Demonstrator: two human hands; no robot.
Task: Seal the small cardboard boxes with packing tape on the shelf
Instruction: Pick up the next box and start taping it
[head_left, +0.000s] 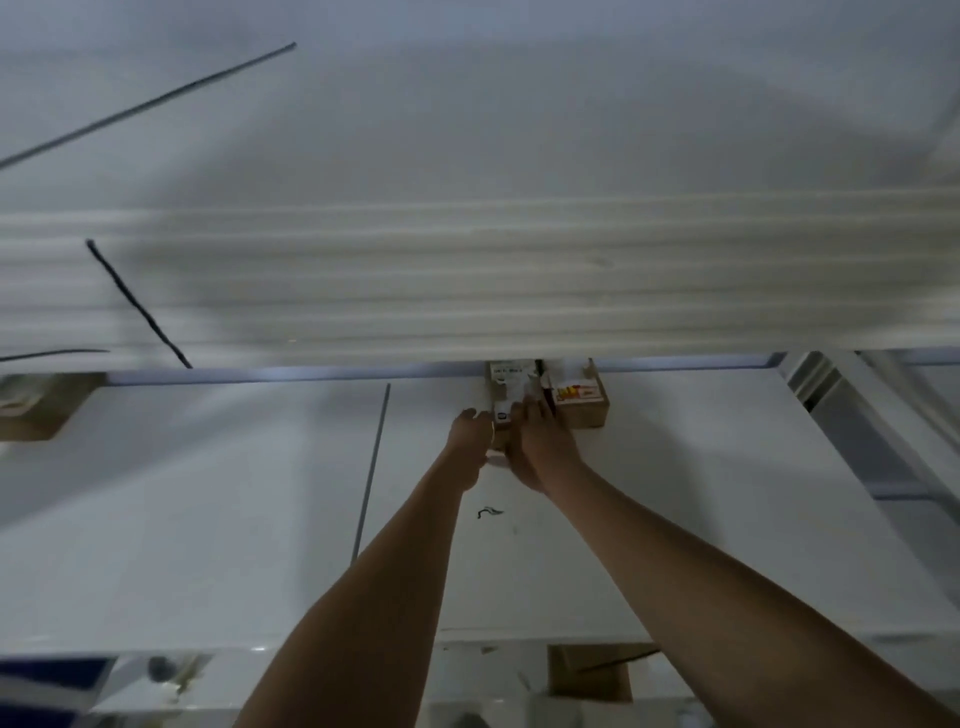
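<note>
Here, far back at 12 o'clock on the white shelf (675, 493), the left hand (470, 447) steadies the small box (506, 387) with loose fingers while the right hand (545, 441) lies flat on top, probably smoothing tape; another box (579, 402) sits at its 3 o'clock.

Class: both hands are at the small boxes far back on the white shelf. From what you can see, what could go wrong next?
1. The left box sits tight against the right box, so the right hand might nudge the neighbour.
2. The upper shelf overhangs the boxes, hiding their backs; tape could go on crooked.
</note>
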